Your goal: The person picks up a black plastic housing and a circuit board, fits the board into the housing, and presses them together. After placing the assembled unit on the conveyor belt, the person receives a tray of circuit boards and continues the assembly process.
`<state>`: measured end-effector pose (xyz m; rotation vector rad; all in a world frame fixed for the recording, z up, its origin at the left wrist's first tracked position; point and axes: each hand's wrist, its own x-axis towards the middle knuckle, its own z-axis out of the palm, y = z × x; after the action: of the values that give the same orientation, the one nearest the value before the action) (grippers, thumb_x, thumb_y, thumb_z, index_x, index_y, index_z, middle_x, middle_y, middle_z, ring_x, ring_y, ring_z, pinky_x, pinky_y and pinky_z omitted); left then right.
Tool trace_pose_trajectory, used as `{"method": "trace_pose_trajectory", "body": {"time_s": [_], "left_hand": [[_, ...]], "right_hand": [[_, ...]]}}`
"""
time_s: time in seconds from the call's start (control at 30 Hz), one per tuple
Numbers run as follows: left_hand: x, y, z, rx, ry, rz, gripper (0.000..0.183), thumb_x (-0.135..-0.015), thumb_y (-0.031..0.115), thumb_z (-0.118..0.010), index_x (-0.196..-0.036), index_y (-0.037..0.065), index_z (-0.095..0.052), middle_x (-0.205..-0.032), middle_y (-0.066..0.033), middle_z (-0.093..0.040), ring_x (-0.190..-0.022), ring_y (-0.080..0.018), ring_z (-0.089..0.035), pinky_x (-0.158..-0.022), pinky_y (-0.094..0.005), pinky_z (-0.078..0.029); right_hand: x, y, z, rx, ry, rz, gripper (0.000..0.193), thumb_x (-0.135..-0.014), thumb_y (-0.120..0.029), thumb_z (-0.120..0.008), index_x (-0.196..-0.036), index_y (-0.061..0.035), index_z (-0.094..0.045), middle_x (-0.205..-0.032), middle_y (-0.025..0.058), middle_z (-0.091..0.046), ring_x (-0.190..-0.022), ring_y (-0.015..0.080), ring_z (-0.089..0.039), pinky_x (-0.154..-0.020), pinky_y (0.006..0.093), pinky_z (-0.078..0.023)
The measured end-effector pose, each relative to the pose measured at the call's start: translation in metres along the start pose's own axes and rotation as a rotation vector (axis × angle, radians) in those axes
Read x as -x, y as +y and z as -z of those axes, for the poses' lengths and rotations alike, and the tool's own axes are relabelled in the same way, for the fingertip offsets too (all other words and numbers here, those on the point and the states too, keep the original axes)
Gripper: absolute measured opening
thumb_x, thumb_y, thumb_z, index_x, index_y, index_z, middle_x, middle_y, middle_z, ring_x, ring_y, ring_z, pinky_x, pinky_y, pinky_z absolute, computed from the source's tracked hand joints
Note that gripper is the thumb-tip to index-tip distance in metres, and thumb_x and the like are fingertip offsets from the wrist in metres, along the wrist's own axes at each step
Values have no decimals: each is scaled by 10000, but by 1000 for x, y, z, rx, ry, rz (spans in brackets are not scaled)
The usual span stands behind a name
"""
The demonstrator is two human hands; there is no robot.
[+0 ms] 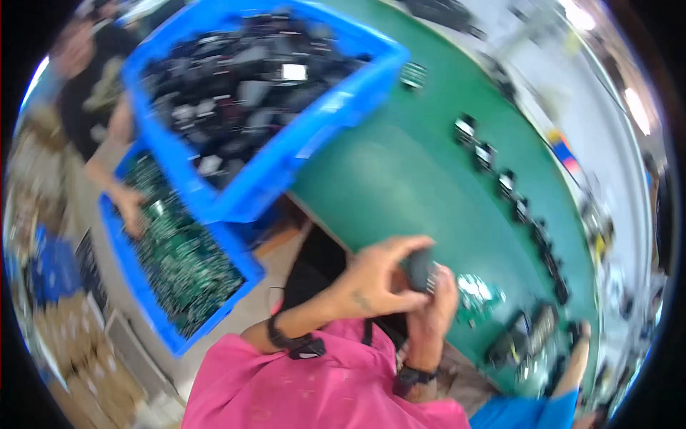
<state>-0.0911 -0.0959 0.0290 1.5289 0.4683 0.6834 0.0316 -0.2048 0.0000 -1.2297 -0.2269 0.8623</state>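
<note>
Close in front of my pink shirt, my left hand (pixel 382 275) curls its thumb and fingers around a small dark box-shaped device (pixel 419 269). My right hand (pixel 437 304) closes on the same device from the other side, and its fingers hide part of it. The device has a smooth dark face and a lighter edge; blur hides finer detail. Just right of my hands, a small pile of green circuit boards (pixel 477 297) lies on the green table (pixel 371 186).
A blue bin (pixel 307 154) heaped with dark devices stands at upper left. Below it, another person's hand (pixel 132 211) reaches into a blue bin (pixel 153 314) of circuit boards. Several small black parts (pixel 506 183) form a row at right. A blue-sleeved arm (pixel 572 372) reaches near dark pouches (pixel 511 339).
</note>
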Motion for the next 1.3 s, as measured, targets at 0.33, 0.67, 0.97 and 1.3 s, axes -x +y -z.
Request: {"method": "trace_pose_trajectory", "body": {"time_s": [0.33,0.67,0.97,1.3], "left_hand": [[9,-40,-37,449,-127,120,614,-916,51,-438,-1446,77,-129,-1060,-140,-508,-795,-195,-568,-712,-327,-504],[24,-47,-13,543,13,111,612,-877,20,-395,-1454,143,-230,-1125,-133,-503,-769,-170,-567,-685,-314,-511],[36,-64,-22,193,73,-75,536,-859,-8,-395,-1369,69,-250,-972,-210,-550,-866,-312,-590,-750,-403,-457],[48,-48,-16,320,71,89,513,-878,34,-408,-1369,91,-271,-963,-206,-571,-838,-294,-620,-719,-391,-481]], "right_hand": [[4,-24,-10,847,38,580,239,-921,-141,-652,-1082,33,-625,-932,137,-678,-826,216,-633,-746,323,-526],[27,-34,-55,1186,-46,599,239,-905,-179,-698,-1010,35,-683,-942,156,-716,-833,241,-679,-750,347,-543],[40,-31,-61,700,-266,254,240,-912,-153,-671,-1002,68,-696,-765,62,-667,-583,98,-524,-479,231,-414],[37,-19,-54,524,-279,97,269,-945,-192,-633,-927,73,-681,-756,78,-667,-578,161,-559,-490,274,-436]]}}
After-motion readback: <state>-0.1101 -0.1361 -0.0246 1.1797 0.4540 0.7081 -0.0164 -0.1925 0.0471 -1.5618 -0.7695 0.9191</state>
